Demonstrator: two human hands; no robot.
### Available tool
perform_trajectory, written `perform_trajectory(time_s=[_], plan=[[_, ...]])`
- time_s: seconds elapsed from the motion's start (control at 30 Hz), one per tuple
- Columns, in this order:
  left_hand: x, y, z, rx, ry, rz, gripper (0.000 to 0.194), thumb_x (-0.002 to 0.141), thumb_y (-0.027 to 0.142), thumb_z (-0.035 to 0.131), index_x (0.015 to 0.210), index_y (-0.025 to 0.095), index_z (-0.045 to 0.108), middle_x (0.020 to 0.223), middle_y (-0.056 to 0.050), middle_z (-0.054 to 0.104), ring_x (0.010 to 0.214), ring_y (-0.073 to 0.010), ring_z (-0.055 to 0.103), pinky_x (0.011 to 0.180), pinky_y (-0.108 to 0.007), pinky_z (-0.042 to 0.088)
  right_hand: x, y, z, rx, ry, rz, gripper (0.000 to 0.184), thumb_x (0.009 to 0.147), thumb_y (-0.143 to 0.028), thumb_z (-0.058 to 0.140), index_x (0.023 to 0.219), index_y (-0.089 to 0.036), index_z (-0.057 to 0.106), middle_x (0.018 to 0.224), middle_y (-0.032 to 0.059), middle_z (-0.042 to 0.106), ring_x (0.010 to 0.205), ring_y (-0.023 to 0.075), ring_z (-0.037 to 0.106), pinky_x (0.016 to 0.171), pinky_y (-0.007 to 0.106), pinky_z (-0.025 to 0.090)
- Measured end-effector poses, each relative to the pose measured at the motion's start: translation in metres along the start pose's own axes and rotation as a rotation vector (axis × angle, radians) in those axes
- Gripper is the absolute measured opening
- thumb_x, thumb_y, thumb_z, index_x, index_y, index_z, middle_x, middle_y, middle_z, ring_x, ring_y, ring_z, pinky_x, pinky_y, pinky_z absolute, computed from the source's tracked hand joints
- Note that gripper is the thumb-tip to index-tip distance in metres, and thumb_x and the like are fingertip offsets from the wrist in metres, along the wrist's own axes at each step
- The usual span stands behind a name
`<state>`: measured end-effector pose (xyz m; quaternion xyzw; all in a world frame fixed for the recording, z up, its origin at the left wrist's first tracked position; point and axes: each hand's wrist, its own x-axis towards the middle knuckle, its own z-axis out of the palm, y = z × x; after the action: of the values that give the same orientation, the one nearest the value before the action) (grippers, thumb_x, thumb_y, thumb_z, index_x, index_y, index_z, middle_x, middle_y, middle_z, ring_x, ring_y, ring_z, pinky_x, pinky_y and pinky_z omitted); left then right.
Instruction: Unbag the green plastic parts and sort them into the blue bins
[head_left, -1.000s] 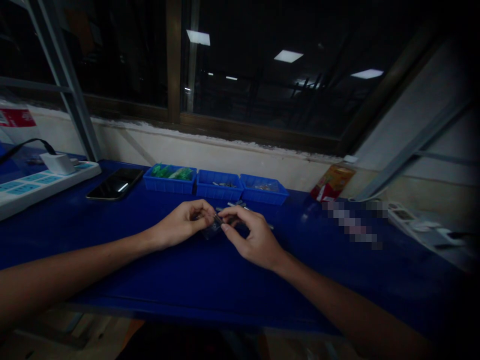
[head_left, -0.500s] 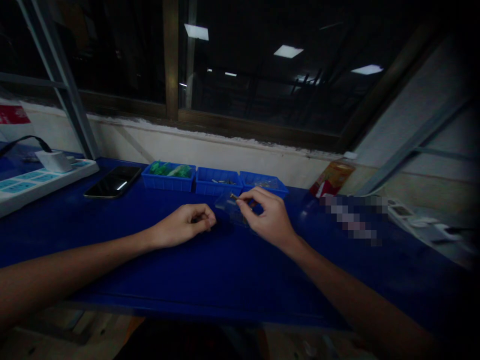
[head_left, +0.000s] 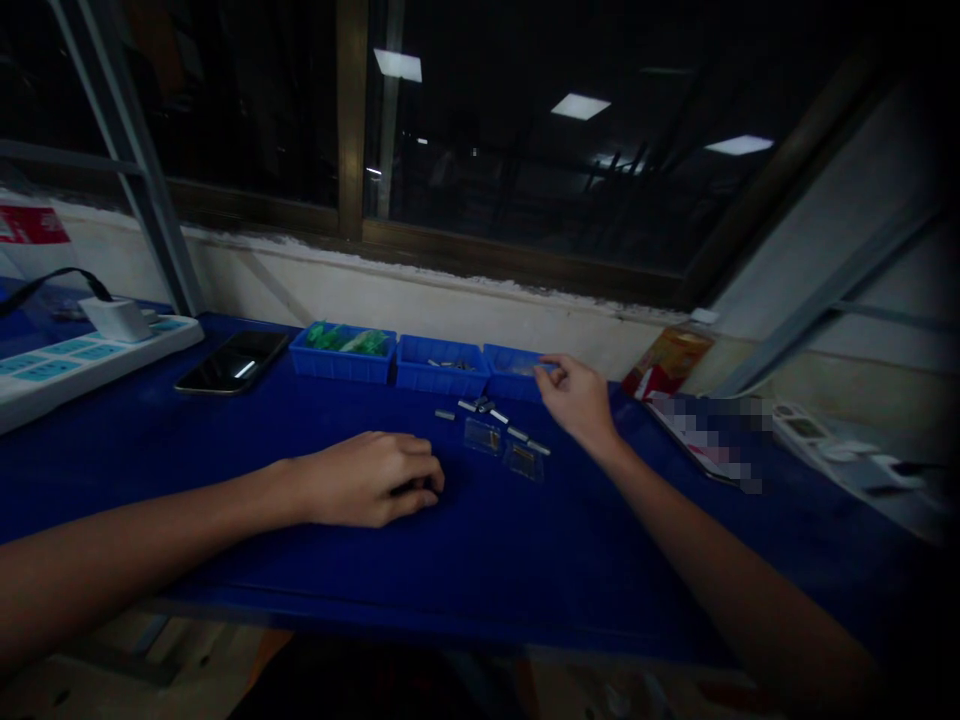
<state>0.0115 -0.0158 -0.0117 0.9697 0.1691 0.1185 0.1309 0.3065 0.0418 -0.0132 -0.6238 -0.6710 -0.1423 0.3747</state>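
My left hand [head_left: 386, 480] rests on the blue table, palm down, fingers loosely curled with a gap to the thumb; nothing shows in it. My right hand [head_left: 576, 398] is at the right blue bin [head_left: 514, 385], its thumb and fingers pinched together over the right end. Whatever is between those fingertips is too small to make out. Between the hands lie a small clear plastic bag [head_left: 480, 437] and a second clear bag [head_left: 523, 461], both with brass-coloured pieces in them. Several short grey metal pieces [head_left: 498, 416] are scattered just behind the bags.
The middle bin [head_left: 441, 378] contains small metal pieces, the left bin [head_left: 341, 366] green material. A phone [head_left: 234, 362] and a power strip [head_left: 97, 365] are on the left. On the right stand a bottle [head_left: 671, 360] and another phone-like device [head_left: 694, 440]. A window wall borders the back.
My right hand has moved right and back to the right bin, away from the brass-coloured piece it held. The bags and metal pieces now show uncovered. My left hand has come slightly nearer.
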Motion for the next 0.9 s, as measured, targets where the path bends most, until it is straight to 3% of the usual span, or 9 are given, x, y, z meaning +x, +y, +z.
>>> perform_trajectory(time_s=[0.13,0.2,0.27,0.47,0.63,0.83,0.9], plan=[[-0.001,-0.001,0.0,0.019,-0.006,0.009,0.018,0.085,0.023,0.047,0.097,0.019,0.058,0.09,-0.005,0.059,0.083,-0.0163,0.057,0.075,-0.029,0.045,-0.017,-0.035,-0.006,0.088,-0.404,-0.349,0.029,0.075,-0.028,0.054,0.102,-0.02,0.061,0.083,0.0059,0.061,0.079,0.019,0.054,0.075,0.034,0.041],[-0.001,-0.001,0.0,0.023,-0.011,0.011,0.019,0.085,0.024,0.046,0.098,0.019,0.058,0.09,-0.005,0.058,0.083,-0.0168,0.057,0.075,-0.03,0.045,-0.023,-0.042,-0.011,0.147,-0.613,-0.433,0.042,0.072,-0.025,0.059,0.114,-0.023,0.055,0.096,0.007,0.06,0.088,0.0209,0.052,0.081,0.037,0.04],[-0.001,-0.001,0.0,0.023,-0.018,0.017,0.019,0.085,0.025,0.046,0.1,0.019,0.058,0.091,-0.005,0.058,0.084,-0.0172,0.057,0.076,-0.03,0.045,-0.026,-0.043,-0.015,0.209,-0.731,-0.444,0.053,0.07,-0.023,0.061,0.122,-0.025,0.048,0.1,0.0068,0.059,0.089,0.0211,0.052,0.082,0.038,0.041],[-0.001,0.0,-0.002,0.044,-0.045,-0.016,0.02,0.086,0.025,0.045,0.102,0.019,0.056,0.093,-0.006,0.057,0.086,-0.0178,0.056,0.077,-0.032,0.045,-0.026,-0.042,-0.014,0.263,-0.719,-0.371,0.053,0.067,-0.016,0.062,0.118,-0.023,0.051,0.084,0.0043,0.056,0.081,0.0184,0.05,0.077,0.035,0.043],[-0.001,0.0,0.0,0.019,-0.022,-0.032,0.022,0.085,0.028,0.045,0.104,0.02,0.055,0.095,-0.006,0.058,0.088,-0.0185,0.056,0.078,-0.032,0.043,-0.029,-0.054,-0.011,0.425,-0.691,-0.229,0.038,0.074,-0.015,0.053,0.112,-0.019,0.053,0.074,0.0002,0.047,0.063,0.0108,0.046,0.059,0.026,0.042],[0.003,-0.011,0.009,-0.114,0.219,-0.341,0.045,0.082,0.046,0.045,0.117,0.017,0.044,0.091,-0.005,0.059,0.076,-0.0168,0.056,0.064,-0.027,0.043,-0.038,-0.081,-0.018,0.722,-0.708,-0.117,0.02,0.075,-0.017,0.053,0.093,-0.019,0.06,0.071,-0.002,0.044,0.062,0.0085,0.046,0.06,0.024,0.042],[0.004,-0.015,0.009,-0.135,0.248,-0.345,0.037,0.082,0.043,0.047,0.108,0.016,0.051,0.089,-0.005,0.06,0.073,-0.0154,0.056,0.062,-0.025,0.042,-0.042,-0.089,-0.02,0.791,-0.712,-0.107,0.018,0.074,-0.018,0.054,0.091,-0.018,0.06,0.072,-0.0018,0.045,0.064,0.0085,0.047,0.061,0.024,0.043]])
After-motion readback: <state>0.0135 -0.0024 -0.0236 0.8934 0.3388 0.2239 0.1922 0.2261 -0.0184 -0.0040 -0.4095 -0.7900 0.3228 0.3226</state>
